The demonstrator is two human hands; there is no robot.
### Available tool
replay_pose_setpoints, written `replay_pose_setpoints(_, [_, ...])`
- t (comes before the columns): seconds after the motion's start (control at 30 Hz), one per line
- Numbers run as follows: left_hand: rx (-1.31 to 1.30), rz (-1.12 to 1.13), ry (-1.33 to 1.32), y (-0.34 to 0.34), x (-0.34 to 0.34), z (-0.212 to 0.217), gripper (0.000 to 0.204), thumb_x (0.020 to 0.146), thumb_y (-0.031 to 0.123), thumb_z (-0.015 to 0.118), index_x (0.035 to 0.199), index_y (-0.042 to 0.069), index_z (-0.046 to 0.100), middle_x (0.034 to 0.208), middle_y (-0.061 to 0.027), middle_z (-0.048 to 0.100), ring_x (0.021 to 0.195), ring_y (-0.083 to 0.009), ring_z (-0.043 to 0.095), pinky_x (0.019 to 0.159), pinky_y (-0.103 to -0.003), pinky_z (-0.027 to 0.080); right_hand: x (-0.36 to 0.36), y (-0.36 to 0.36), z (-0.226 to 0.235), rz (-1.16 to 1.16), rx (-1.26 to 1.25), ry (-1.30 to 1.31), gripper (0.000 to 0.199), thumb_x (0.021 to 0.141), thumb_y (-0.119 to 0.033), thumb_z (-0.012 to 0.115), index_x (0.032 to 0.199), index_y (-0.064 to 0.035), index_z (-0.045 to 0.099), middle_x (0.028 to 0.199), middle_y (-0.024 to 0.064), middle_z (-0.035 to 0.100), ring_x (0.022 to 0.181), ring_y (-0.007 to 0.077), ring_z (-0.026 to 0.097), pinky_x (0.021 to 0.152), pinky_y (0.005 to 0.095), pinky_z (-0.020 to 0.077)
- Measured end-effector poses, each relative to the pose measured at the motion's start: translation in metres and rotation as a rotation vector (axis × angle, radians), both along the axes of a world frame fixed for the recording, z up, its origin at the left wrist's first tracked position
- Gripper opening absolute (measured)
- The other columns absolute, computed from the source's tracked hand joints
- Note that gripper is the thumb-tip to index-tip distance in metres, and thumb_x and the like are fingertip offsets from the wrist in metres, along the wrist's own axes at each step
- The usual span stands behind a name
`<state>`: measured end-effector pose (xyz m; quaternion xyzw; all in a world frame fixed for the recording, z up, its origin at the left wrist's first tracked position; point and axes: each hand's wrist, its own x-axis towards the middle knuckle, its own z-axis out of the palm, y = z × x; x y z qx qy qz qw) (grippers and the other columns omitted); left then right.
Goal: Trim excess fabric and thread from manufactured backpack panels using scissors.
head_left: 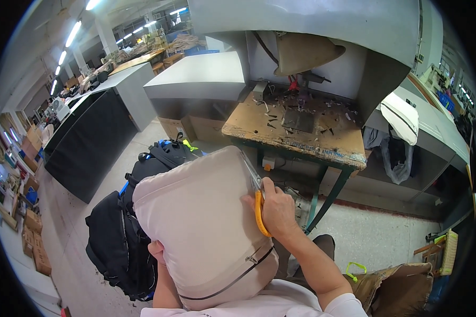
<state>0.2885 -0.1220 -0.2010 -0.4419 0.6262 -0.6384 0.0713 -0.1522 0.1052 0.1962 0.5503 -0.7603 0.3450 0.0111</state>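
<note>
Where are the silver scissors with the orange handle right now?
In the head view, just right of centre: the right hand holds the orange-handled silver scissors along the right edge of the plump beige fabric bundle.

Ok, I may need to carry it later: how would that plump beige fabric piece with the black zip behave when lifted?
The plump beige fabric piece probably yields softly, given its creased edges, yet may keep its bulk, since it bulges roundly. It seems unlikely to roll freely, being broad and cornered.

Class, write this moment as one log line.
left hand: against beige zippered item, left side; right hand: holding orange-handled scissors near item's right edge; nearby: black bag
</note>
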Motion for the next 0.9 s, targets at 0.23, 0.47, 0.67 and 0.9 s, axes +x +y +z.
replay_pose_setpoints(0.23, [0.871,-0.697,1.781,0.020,-0.034,0.035,0.039,0.076,0.037,0.051,0.053,0.005,0.048,0.047,-0.0144,0.050,0.043,-0.0305,0.050,0.040,-0.040,0.036,-0.003,0.000,-0.006,-0.052,0.013,-0.036,0.049,0.078,-0.039,0.059,0.100,0.0022,0.045,0.067,0.0177,0.057,0.057,0.0315,0.058,0.049,0.0373,0.0464])
replay_pose_setpoints(0.47, [0.703,-0.552,1.593,0.033,-0.054,0.088,0.033,0.077,0.033,0.053,0.059,0.005,0.053,0.052,-0.0119,0.052,0.047,-0.0264,0.051,0.043,-0.038,0.037,-0.001,-0.001,-0.009,-0.050,-0.035,-0.097,0.047,0.078,-0.038,0.061,0.098,0.0018,0.045,0.067,0.0186,0.056,0.059,0.0336,0.058,0.051,0.0388,0.0456])
replay_pose_setpoints(0.67, [0.571,-0.799,1.854,0.076,-0.080,0.198,0.027,0.079,0.023,0.052,0.061,0.005,0.056,0.052,-0.0069,0.052,0.048,-0.0205,0.049,0.046,-0.034,0.038,-0.003,0.006,-0.019,0.011,-0.125,-0.113,0.058,0.075,-0.045,0.060,0.108,-0.0001,0.042,0.070,0.0170,0.055,0.062,0.0351,0.057,0.054,0.0405,0.0447])
replay_pose_setpoints(0.9, [0.175,-0.833,2.108,0.149,0.007,0.359,0.023,0.083,0.012,0.051,0.063,0.004,0.059,0.053,-0.0011,0.051,0.050,-0.0137,0.046,0.049,-0.030,0.039,-0.038,0.077,-0.061,0.018,-0.298,-0.801,0.043,0.074,-0.007,0.061,0.113,-0.0055,0.045,0.063,-0.0052,0.041,0.055,0.0042,0.038,0.050,0.0190,0.0341])
